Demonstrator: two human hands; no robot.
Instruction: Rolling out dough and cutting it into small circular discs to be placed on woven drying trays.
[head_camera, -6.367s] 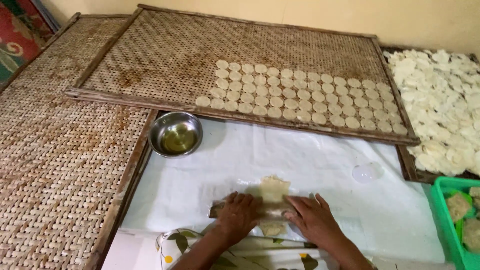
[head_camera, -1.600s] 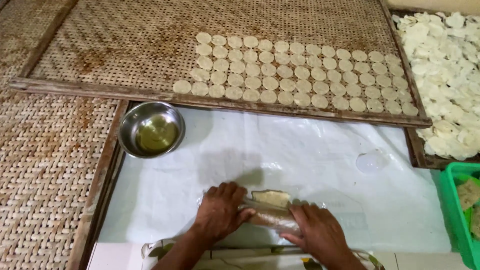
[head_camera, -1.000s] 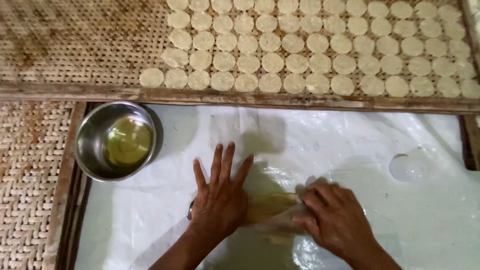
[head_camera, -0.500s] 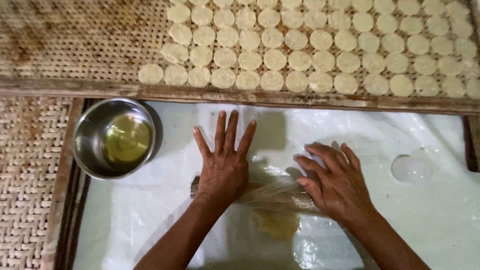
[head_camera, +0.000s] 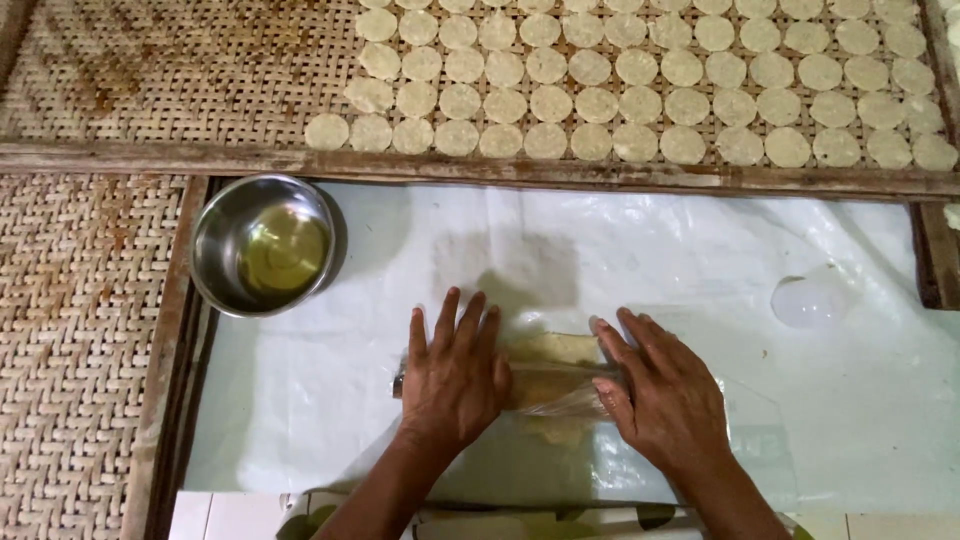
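One steel bowl (head_camera: 263, 245), two hands (head_camera: 455, 375), one roller (head_camera: 555, 385)

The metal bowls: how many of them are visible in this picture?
1. The metal bowl stands at the left edge of the white sheet, beside the woven mat. Nothing suggests another, though the frame is cropped.

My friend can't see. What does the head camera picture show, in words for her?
Two bare hands, left and right, press flat on a rolling pin over pale dough under clear plastic on a white sheet. A steel bowl of yellowish liquid sits left; dough rounds line a woven tray above.
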